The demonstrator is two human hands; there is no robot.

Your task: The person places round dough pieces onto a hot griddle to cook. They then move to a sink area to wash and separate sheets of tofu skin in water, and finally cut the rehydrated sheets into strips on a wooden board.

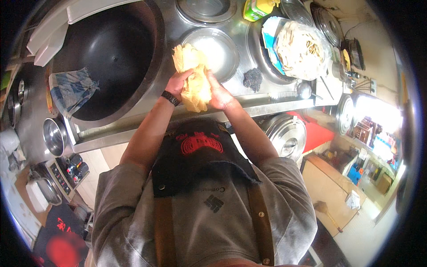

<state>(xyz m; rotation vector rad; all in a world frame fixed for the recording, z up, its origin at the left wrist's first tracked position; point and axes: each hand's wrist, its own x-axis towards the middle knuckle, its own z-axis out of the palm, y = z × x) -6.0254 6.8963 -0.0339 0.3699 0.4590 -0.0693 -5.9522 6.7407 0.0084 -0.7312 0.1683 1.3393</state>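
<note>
Between my two hands hangs a crumpled, soft yellow sheet (pixel 197 86) that looks like a cloth. My left hand (pixel 179 84) grips its left side, the thumb lying across it. On the other side my right hand (pixel 219 93) is closed against the sheet's right edge, with part of its fingers hidden. Just beyond lies a round metal basin (pixel 230 49) holding something whitish, partly covered by the sheet. A dark, wiry scouring pad (pixel 252 79) rests on the steel counter (pixel 242 91) to the right of my right hand.
At left is a large black wok (pixel 115 58) with a blue checked cloth (pixel 73 91) over its rim. Farther right stand a yellow-green bottle (pixel 259 10) and a clear bag of pale pieces (pixel 302 50). A metal lid (pixel 288 138) sits below the counter's edge.
</note>
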